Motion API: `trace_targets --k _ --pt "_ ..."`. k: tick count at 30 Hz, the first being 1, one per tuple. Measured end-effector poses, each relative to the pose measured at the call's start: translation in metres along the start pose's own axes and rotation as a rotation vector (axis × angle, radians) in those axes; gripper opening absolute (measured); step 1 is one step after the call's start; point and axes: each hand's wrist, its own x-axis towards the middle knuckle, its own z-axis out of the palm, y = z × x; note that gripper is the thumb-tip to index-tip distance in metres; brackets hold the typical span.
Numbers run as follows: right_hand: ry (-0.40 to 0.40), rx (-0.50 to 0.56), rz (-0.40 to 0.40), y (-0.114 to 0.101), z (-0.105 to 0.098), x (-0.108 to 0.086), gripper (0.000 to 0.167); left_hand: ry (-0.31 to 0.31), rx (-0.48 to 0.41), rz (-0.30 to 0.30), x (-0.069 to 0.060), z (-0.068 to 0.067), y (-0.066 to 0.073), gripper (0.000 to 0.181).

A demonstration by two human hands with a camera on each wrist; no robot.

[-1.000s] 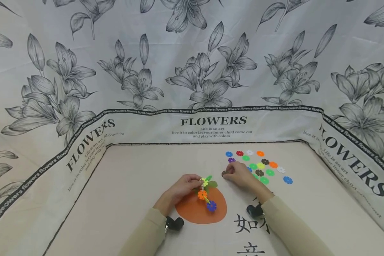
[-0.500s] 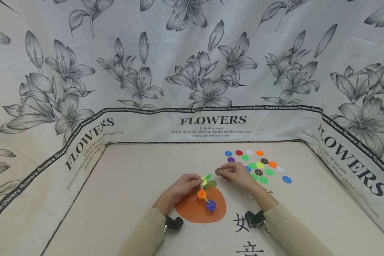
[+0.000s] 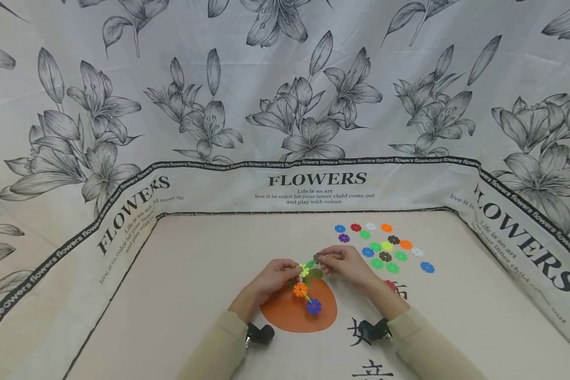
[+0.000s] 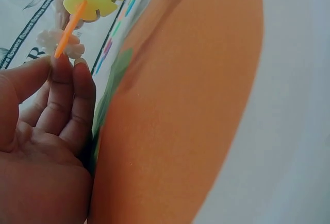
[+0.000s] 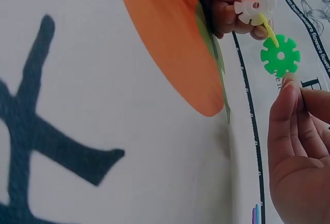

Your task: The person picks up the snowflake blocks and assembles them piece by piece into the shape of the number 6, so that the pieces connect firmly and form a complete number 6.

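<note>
My left hand (image 3: 276, 275) pinches a chain of interlocking plastic snowflake discs above the orange fruit print (image 3: 280, 311). In the head view the chain has a blue-purple disc (image 3: 314, 306) at its lower end, then an orange disc (image 3: 300, 289) and a yellow-green disc (image 3: 305, 271). The right wrist view shows a white disc (image 5: 250, 9) and a green disc (image 5: 281, 56) at the other end. My right hand (image 3: 344, 263) pinches a brown disc (image 3: 317, 258) by the green end; the right wrist view does not show whether the two are joined.
Several loose discs lie at the back right, among them a purple disc (image 3: 344, 238), a yellow disc (image 3: 387, 246) and a blue disc (image 3: 427, 267). A red disc (image 3: 389, 285) is partly behind the right forearm. Flower-printed cloth (image 3: 318, 187) walls the table.
My right hand has moved left from the loose discs, carrying the brown disc up to the chain's green end. The left hand holds the chain in nearly the same place.
</note>
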Motion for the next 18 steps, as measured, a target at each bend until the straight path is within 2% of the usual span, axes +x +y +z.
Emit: trace_targets --k 6,12,18 --pt "0.02 0.012 -0.008 0.0 0.007 0.0 0.028 0.02 0.009 0.002 -0.002 0.001 0.002 0.024" --pt "-0.012 0.036 -0.054 0.003 0.009 0.0 0.028 0.058 -0.015 -0.006 -0.002 0.003 0.002 0.02" --pt "-0.036 0.092 -0.029 0.004 0.012 0.002 0.029 0.103 -0.021 -0.02 -0.001 0.005 0.001 0.018"
